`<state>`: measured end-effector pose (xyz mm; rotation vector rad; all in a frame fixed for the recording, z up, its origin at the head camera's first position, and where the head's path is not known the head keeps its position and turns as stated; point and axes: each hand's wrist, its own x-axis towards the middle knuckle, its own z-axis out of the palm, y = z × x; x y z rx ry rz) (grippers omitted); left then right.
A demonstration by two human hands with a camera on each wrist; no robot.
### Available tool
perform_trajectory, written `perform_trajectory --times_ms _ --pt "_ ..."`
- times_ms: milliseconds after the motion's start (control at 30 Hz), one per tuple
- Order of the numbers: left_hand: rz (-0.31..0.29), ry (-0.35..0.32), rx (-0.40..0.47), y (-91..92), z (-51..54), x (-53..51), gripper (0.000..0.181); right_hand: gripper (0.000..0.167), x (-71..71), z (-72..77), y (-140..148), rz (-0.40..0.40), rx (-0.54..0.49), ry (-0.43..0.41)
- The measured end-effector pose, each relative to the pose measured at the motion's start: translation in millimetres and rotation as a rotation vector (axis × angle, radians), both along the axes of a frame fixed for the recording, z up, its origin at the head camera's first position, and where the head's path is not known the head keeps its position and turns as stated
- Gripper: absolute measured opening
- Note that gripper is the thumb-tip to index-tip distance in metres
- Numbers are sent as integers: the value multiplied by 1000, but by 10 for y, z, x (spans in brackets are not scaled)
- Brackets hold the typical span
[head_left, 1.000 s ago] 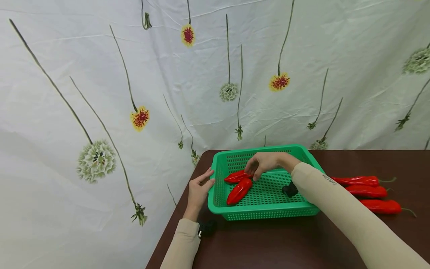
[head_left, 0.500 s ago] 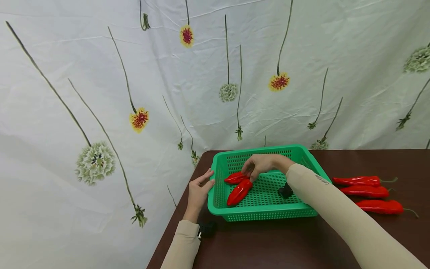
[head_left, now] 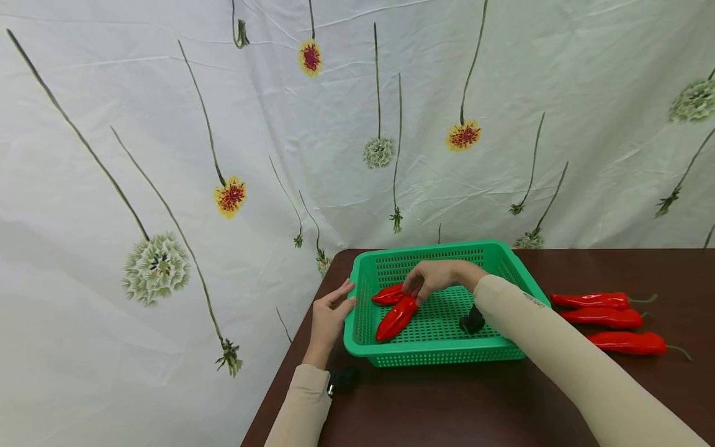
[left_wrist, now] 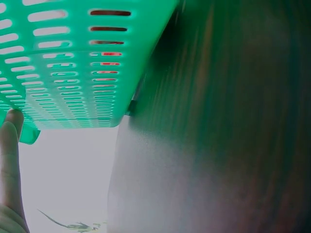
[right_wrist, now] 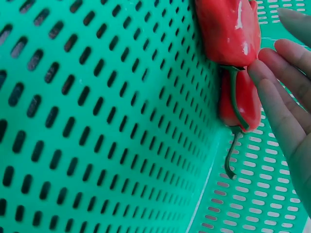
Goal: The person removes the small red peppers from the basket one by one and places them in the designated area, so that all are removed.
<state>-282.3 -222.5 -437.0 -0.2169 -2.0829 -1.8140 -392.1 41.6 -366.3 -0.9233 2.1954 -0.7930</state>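
Note:
Two glossy red peppers lie in the left half of a green plastic basket. The near pepper slants toward the front left corner, and the far pepper is partly covered by my right hand. In the right wrist view, the fingers are fairly straight with tips against the peppers; the thumb stands apart. Green stems hang from both peppers there. My left hand rests at the basket's left rim. In the left wrist view, straight fingers touch the basket's outer wall.
Three more red peppers with green stems lie right of the basket: a back one, a middle one and a front one. The dark brown table ends at left beside a white flowered cloth.
My right hand has shifted slightly left over the peppers, and the right forearm has moved with it. The left hand keeps its place at the rim. Both basket peppers lie nearly where they were.

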Motion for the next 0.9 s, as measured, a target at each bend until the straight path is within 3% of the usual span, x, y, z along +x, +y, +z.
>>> perform_trajectory --times_ms 900 --pt "2 -1 4 4 12 23 35 43 3 -101 21 13 102 3"
